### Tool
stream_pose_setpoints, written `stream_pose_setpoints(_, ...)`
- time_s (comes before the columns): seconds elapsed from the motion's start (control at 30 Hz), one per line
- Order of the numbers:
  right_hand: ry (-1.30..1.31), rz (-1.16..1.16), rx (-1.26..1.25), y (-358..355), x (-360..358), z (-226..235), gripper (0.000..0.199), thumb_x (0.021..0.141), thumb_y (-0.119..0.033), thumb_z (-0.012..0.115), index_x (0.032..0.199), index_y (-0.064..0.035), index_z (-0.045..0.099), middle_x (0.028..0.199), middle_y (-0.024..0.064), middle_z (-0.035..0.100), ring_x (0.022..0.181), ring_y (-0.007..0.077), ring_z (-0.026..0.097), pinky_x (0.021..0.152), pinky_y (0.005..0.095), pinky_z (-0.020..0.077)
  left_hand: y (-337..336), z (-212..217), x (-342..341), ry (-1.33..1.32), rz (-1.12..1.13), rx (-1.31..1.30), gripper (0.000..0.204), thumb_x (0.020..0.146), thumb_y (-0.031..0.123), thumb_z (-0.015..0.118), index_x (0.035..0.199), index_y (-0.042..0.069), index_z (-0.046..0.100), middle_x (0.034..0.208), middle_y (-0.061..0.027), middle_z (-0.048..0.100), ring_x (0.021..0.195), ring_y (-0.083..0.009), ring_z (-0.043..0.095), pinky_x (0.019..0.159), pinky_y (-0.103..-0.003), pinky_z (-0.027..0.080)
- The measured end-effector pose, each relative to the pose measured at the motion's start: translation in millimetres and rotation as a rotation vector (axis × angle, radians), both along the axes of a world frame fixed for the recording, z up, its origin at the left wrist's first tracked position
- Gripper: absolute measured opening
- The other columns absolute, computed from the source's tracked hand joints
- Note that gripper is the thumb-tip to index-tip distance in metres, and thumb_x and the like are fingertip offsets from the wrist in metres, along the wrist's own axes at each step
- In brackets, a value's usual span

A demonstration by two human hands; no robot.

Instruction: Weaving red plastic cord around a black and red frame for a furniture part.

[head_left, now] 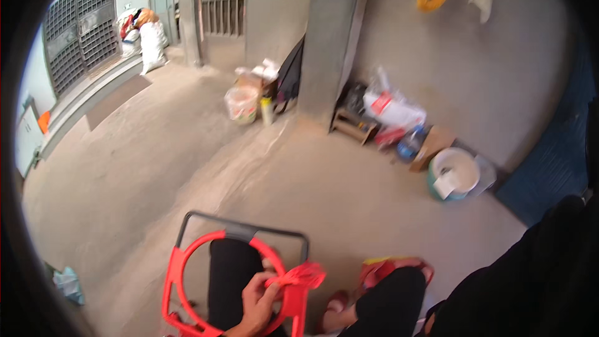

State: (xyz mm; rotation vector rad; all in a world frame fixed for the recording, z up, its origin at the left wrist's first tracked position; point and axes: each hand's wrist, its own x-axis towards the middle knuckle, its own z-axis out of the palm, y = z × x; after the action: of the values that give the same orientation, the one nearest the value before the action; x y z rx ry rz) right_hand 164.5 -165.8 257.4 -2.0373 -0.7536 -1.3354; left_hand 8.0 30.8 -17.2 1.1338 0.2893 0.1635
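A red plastic frame [170, 284] with a round opening and a black U-shaped bar leans over my dark-clothed leg, low in the view. My left hand [256, 299] is closed, its thumb and fingers pinching a crumpled red plastic bag [306, 274] at the frame's right side. Behind the ring a few fingertips show near the bag; I cannot tell whether they belong to my right hand, which is otherwise hidden. To the right, a red and yellow item [377, 268] lies partly behind a dark-clothed knee [393, 299], next to a foot in a reddish sandal [337, 304].
A white bucket [242, 105] and a yellow bottle [267, 111] stand by a pillar [327, 43]. Along the wall lie white bags [393, 109], a large water bottle [412, 141] and a round tub [457, 171]. White sacks [151, 43] sit by barred gates. A bluish bag [68, 284] lies left.
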Motion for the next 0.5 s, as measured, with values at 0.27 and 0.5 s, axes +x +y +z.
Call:
stream_pose_setpoints(0.27,0.445,0.156,0.090,14,-62,-100,0.049,0.046,-0.005,0.071,0.094,-0.0024,0.060,0.088,0.0063,0.058,0.081,0.0155,0.062,0.068,0.0241,0.0474,0,14,28,0.022,-0.017,0.085,0.013,0.096,0.008,0.049,0.107,0.002,0.052,0.095,-0.0017,0.056,0.086,-0.0089,0.056,0.074,-0.025,0.052)
stream_pose_setpoints(0.5,0.795,0.363,-0.054,0,-73,-135,0.035,0.054,-0.008,0.069,0.087,-0.0006,0.062,0.079,0.0046,0.059,0.069,0.0159,0.062,0.065,0.0253,0.0484,2,-3,9,0.163,0.028,-0.172,0.011,0.096,0.010,0.046,0.106,0.009,0.051,0.096,-0.0034,0.061,0.082,-0.0110,0.062,0.066,-0.026,0.054)
